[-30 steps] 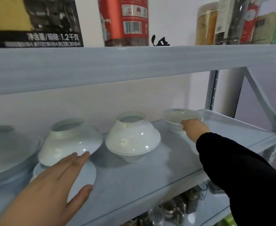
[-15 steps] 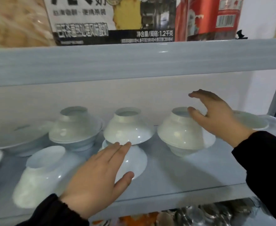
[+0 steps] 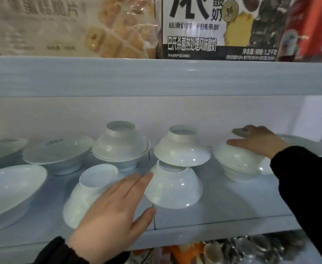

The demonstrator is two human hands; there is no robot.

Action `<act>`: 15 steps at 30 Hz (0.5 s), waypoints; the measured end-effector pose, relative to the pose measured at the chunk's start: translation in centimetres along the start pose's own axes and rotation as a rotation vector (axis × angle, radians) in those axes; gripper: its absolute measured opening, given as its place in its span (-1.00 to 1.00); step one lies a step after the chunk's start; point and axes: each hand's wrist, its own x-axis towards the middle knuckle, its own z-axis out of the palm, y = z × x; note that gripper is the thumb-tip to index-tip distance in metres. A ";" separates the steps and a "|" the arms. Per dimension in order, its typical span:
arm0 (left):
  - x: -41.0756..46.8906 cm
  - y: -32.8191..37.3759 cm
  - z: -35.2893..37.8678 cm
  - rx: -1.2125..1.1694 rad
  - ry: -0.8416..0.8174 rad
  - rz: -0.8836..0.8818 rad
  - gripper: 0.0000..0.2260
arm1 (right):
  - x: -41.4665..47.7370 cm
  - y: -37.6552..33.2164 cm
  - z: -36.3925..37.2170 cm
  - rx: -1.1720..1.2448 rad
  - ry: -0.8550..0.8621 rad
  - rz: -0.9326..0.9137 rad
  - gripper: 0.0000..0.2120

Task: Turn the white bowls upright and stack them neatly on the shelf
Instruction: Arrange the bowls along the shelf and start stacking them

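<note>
On the pale shelf (image 3: 223,210), the left hand (image 3: 110,210) lies spread between two tilted, overturned white bowls (image 3: 173,189); the right hand (image 3: 259,141) rests fingers-splayed on an inverted bowl (image 3: 236,159) at far right, atop an upright one

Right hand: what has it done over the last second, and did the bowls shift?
The right hand left the upright bowl's rim, moved left and settled open on an upturned bowl. The left hand remains spread by the front bowls, gripping nothing. No bowl visibly shifted.
</note>
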 end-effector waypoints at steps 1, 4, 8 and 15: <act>-0.1 -0.4 0.0 -0.001 0.004 0.007 -0.43 | -0.2 -0.2 0.2 0.022 0.030 0.022 -0.24; 0.3 -0.8 -0.1 0.017 -0.003 0.027 -0.42 | 0.1 0.1 0.4 0.117 0.079 0.120 -0.09; 1.5 -0.7 0.3 0.028 -0.071 0.013 -0.41 | -0.2 0.2 0.3 0.151 0.066 0.143 -0.02; 5.0 1.5 2.1 0.019 -0.140 -0.033 -0.39 | -0.3 1.4 0.3 0.270 0.169 0.042 -0.12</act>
